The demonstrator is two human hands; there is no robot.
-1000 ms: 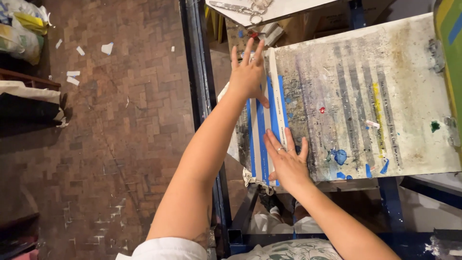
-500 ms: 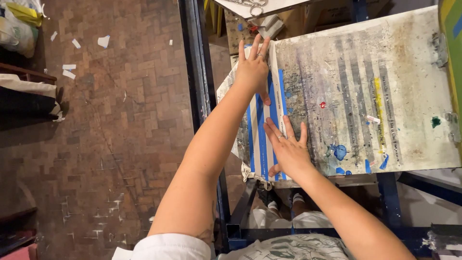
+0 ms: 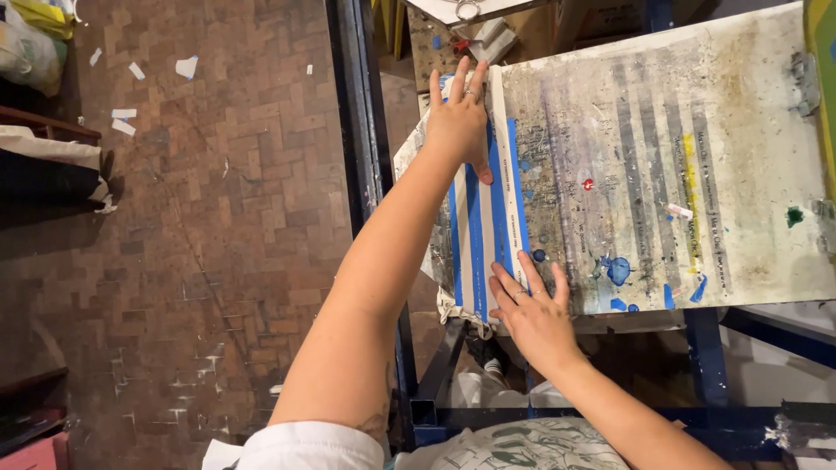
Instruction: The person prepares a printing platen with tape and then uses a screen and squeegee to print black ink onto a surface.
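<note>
Striped cloth (image 3: pixel 475 235): blue-and-white, centre frame, on the left edge of the paint-stained surface (image 3: pixel 697 157). Your left hand (image 3: pixel 459 117) lies spread flat on its far end, your right hand (image 3: pixel 531 309) flat at the near end. Likely light and limp; grip corners. Blue frame (image 3: pixel 357 130) crowds the left.

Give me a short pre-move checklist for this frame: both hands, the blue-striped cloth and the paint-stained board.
1. Left hand flat on the far end of the blue-striped cloth: ok.
2. Right hand flat on the near end: ok.
3. Cloth lying along the left side of the paint-stained board: ok.
4. Cloth free of wrinkles: cannot tell, the left arm covers part of it.
5. Blue paint blobs on the board apart from the cloth: ok.
6. Paint dry: cannot tell.
</note>
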